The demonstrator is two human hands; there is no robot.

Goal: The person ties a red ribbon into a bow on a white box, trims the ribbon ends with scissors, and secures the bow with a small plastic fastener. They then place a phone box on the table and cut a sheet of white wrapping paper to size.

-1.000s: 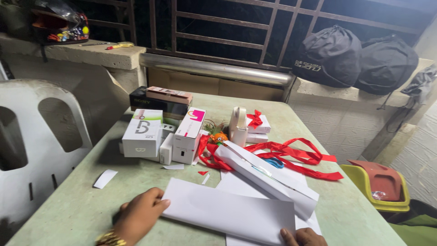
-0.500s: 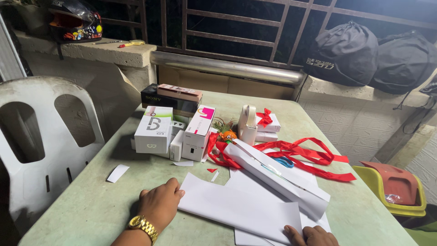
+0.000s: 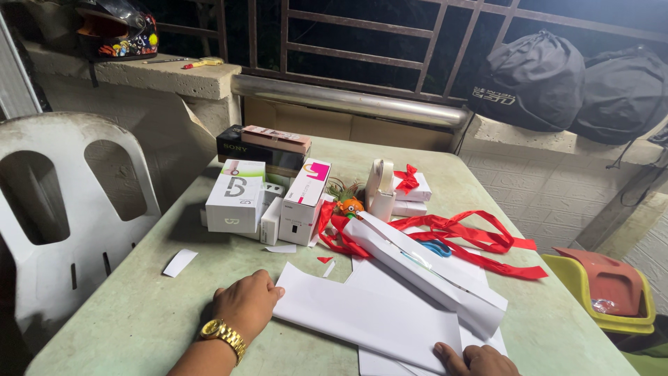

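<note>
Low in the frame, the white paper sheet [image 3: 362, 317] runs lower right across the surface [image 3: 118, 327]; the left hand [image 3: 245, 306] presses its left edge flat, the right hand [image 3: 476, 360] its lower-right corner.

The counter [image 3: 125, 327] is a pale, mottled green. On it lie plain white sheets of paper [image 3: 365, 317] and a white paper roll [image 3: 424, 268], with bright red ribbon [image 3: 480, 240] looping over them and blue scissor handles [image 3: 437, 247] showing between. The boxes [image 3: 236, 202] are mostly white, one marked with pink [image 3: 306, 195], another black [image 3: 240, 146]. A small white gift box [image 3: 410, 188] carries a red bow. The wristwatch [image 3: 223, 334] is gold. The chair [image 3: 62, 209] is off-white, the bin [image 3: 598, 289] yellow with a reddish lid.
</note>
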